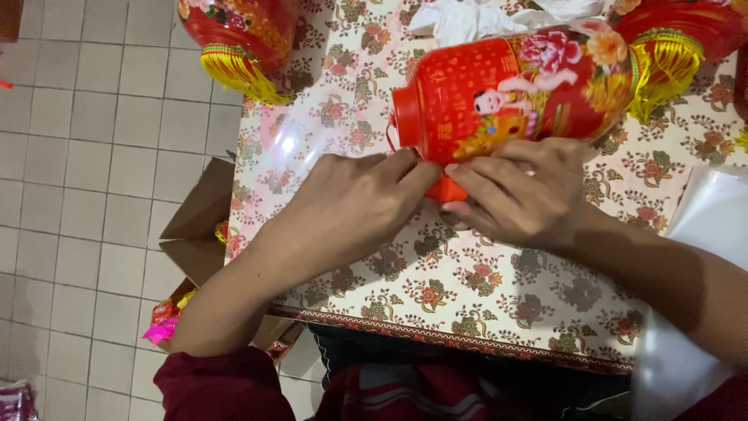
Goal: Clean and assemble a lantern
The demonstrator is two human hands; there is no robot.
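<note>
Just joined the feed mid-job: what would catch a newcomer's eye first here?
The big red lantern lying on its side at centre, printed with flowers. The left hand and right hand meet at its lower edge. A second lantern with a yellow fringe sits at the tablecloth's top-left corner.

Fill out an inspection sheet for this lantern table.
Surface: table under a floral cloth.
Job's things: red lantern lying on its side.
Clutter: two more tasselled lanterns, white plastic, clear sheet.
Grippers: left hand and right hand pinch the lantern's lower edge with their fingers.
Cables: nothing seen.
Surroundings: tiled floor, open cardboard box.
</note>
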